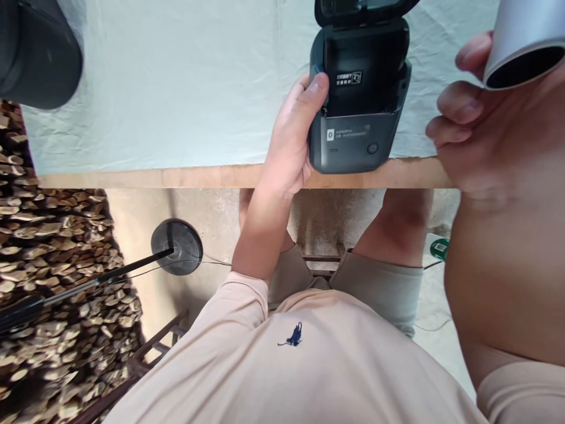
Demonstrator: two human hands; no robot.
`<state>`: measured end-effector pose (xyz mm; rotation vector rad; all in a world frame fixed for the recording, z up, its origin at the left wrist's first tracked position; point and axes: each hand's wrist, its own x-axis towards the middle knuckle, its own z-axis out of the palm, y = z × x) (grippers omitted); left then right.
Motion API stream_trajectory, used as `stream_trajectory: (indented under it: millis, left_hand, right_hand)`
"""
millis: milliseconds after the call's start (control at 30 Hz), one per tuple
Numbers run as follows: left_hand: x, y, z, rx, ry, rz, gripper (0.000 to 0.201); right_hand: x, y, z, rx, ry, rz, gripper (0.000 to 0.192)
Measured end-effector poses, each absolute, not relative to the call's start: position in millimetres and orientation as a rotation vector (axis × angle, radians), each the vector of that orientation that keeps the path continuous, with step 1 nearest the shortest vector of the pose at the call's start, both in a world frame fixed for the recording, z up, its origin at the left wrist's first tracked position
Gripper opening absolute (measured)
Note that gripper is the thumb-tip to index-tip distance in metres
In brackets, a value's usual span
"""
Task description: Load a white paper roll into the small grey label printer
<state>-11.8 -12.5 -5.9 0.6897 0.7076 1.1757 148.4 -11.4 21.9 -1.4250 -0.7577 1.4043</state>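
My left hand [296, 126] grips the left side of a dark grey portable label printer [353, 144], its thumb on the side edge. The printer's lid [362, 13] is swung up at the top of the view, cut off by the frame. Inside, the compartment [371, 70] shows black walls and a small white printed label, with no roll in it. At the upper right my right hand [489, 123] is closed around a smooth whitish hollow cylinder [527, 38]. Its dark open end faces down towards me, and its top is out of frame.
A pale green cloth [185, 88] covers the table, whose wooden edge [176, 178] runs below the printer. At the upper left is a black rounded object [44, 56]. A stand with a round black base [176, 247] and stacked firewood [62, 265] are at the left.
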Motion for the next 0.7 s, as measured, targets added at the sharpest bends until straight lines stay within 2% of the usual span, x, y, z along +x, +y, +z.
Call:
stream_trajectory:
  millis: [100,233,433,600,700]
  left_hand:
    - [-16.8,-10.0,-11.0,0.743,0.656,1.138,0.018]
    - [-17.0,-9.3,-11.7,0.814,0.694,1.123,0.025]
    - [-10.8,-12.2,-9.6,0.844,0.7,1.153,0.031]
    - [-12.3,-12.1,-10.3,0.811,0.687,1.166,0.029]
    - [-13.2,-11.3,-10.9,0.78,0.652,1.162,0.022]
  right_hand:
    - [144.2,-9.9,5.5,-1.35,-0.717,1.249,0.012]
    - [146.7,-12.5,-13.8,-1.209,-0.879,1.169,0.03]
    - [147.2,-19.4,-12.2,-1.172,-0.939,1.267,0.039]
    - [150.2,-17.6,-11.1,-1.312,-1.375,0.693,0.047]
    - [152.6,-19.2,-8.5,-1.523,-1.658,0.5,0.046]
